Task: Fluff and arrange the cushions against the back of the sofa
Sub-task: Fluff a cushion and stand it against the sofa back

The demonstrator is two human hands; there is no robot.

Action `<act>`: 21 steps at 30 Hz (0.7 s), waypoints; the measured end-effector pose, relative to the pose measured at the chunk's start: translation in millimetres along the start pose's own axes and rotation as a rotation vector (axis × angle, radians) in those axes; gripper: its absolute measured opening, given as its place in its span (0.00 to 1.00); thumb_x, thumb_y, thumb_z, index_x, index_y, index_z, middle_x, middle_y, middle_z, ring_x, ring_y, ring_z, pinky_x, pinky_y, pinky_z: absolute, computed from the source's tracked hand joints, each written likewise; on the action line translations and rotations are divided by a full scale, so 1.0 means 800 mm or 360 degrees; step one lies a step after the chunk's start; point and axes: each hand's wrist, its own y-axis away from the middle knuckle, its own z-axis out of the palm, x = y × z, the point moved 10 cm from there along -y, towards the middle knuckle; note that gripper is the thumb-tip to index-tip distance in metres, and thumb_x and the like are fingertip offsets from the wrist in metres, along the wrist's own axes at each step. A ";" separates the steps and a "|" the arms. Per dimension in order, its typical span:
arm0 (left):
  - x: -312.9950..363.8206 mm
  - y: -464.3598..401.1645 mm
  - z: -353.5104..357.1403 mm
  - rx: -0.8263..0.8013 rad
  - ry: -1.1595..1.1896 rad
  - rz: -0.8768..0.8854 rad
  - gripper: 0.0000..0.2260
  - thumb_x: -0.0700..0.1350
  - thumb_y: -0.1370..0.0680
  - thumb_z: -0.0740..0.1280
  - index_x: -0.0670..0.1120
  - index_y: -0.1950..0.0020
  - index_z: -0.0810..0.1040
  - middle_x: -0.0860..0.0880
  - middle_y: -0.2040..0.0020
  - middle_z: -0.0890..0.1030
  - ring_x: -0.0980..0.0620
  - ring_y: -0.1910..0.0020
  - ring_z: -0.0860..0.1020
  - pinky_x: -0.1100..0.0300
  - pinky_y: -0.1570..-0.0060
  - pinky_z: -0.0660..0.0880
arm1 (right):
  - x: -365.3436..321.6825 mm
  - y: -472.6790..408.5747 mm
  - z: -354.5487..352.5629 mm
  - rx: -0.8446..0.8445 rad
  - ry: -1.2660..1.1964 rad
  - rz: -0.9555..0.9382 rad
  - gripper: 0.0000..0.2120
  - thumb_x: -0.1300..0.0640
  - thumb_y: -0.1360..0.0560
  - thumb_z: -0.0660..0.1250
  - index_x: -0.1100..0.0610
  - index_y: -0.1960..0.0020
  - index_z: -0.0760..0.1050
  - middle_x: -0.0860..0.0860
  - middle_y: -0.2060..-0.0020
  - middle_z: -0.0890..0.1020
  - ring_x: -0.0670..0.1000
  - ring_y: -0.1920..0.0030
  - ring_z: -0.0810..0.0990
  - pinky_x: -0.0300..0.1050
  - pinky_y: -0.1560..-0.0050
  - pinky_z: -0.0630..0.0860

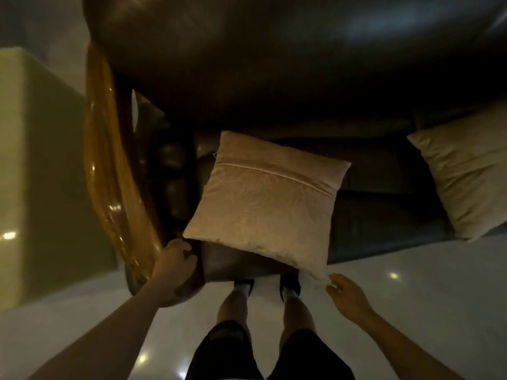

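A beige cushion [267, 204] with a zip seam lies flat on the dark leather sofa seat [378, 204], its near corner hanging over the front edge. A second beige cushion [466, 182] lies at the right edge of view. The sofa back [274, 64] rises dark behind them. My left hand [175, 266] rests by the cushion's near-left corner, fingers curled at the seat's front corner; whether it grips the cushion is unclear. My right hand [347, 296] hovers open just below the cushion's near-right corner, not touching it.
A glossy wooden armrest [115, 187] curves along the sofa's left side. A pale yellow-green block [41, 174] stands left of it. My legs and feet [266, 294] stand on the shiny white floor [411, 283] against the seat front.
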 end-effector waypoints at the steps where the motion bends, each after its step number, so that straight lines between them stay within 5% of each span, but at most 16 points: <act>1: -0.008 -0.014 0.001 -0.0006 0.0112 -0.0026 0.10 0.43 0.22 0.66 0.44 0.41 0.77 0.44 0.37 0.76 0.45 0.44 0.76 0.52 0.42 0.73 | 0.002 -0.006 0.005 0.0016 0.0019 0.0036 0.19 0.55 0.21 0.62 0.58 0.31 0.69 0.57 0.35 0.76 0.56 0.37 0.75 0.44 0.39 0.68; 7: -0.032 -0.080 0.029 -0.0257 0.0266 -0.0114 0.06 0.41 0.22 0.67 0.44 0.46 0.79 0.48 0.41 0.72 0.39 0.34 0.71 0.47 0.31 0.64 | 0.009 -0.022 0.032 0.0029 -0.0069 0.0302 0.22 0.57 0.21 0.63 0.59 0.29 0.66 0.58 0.33 0.73 0.58 0.35 0.73 0.50 0.36 0.68; 9: -0.047 -0.091 0.035 -0.0334 0.0425 -0.0234 0.08 0.42 0.23 0.68 0.46 0.44 0.79 0.53 0.41 0.69 0.41 0.36 0.72 0.49 0.36 0.67 | 0.005 -0.027 0.034 0.0055 -0.0113 0.0326 0.21 0.58 0.21 0.63 0.60 0.29 0.67 0.60 0.34 0.74 0.59 0.37 0.74 0.48 0.40 0.69; 13: -0.073 -0.106 0.047 -0.0414 0.0651 -0.0414 0.05 0.42 0.26 0.71 0.52 0.56 0.80 0.48 0.50 0.78 0.48 0.52 0.77 0.55 0.56 0.70 | 0.010 -0.039 0.031 0.0147 -0.0253 0.0418 0.18 0.59 0.22 0.64 0.62 0.34 0.71 0.60 0.45 0.79 0.59 0.50 0.79 0.46 0.54 0.73; 15: -0.080 -0.110 0.049 -0.0401 0.0716 -0.0456 0.05 0.42 0.26 0.72 0.53 0.58 0.82 0.48 0.53 0.81 0.49 0.53 0.78 0.55 0.57 0.71 | 0.020 -0.042 0.032 0.0180 -0.0465 0.0532 0.16 0.60 0.24 0.64 0.61 0.36 0.73 0.59 0.51 0.79 0.58 0.55 0.80 0.50 0.55 0.77; 18: -0.086 -0.111 0.045 -0.0307 0.0773 -0.0487 0.03 0.44 0.26 0.72 0.51 0.59 0.82 0.45 0.56 0.82 0.45 0.53 0.79 0.53 0.57 0.73 | 0.026 -0.047 0.034 0.0233 -0.0661 0.0579 0.02 0.62 0.26 0.67 0.59 0.54 0.78 0.63 0.56 0.81 0.65 0.51 0.81 0.62 0.46 0.78; 21: -0.085 -0.112 0.038 -0.0209 0.0780 -0.0458 0.04 0.43 0.27 0.72 0.51 0.57 0.79 0.46 0.57 0.81 0.43 0.54 0.80 0.49 0.56 0.75 | 0.027 -0.049 0.036 0.0301 -0.0817 0.0628 0.04 0.61 0.27 0.70 0.55 0.58 0.76 0.57 0.62 0.82 0.62 0.54 0.83 0.60 0.48 0.80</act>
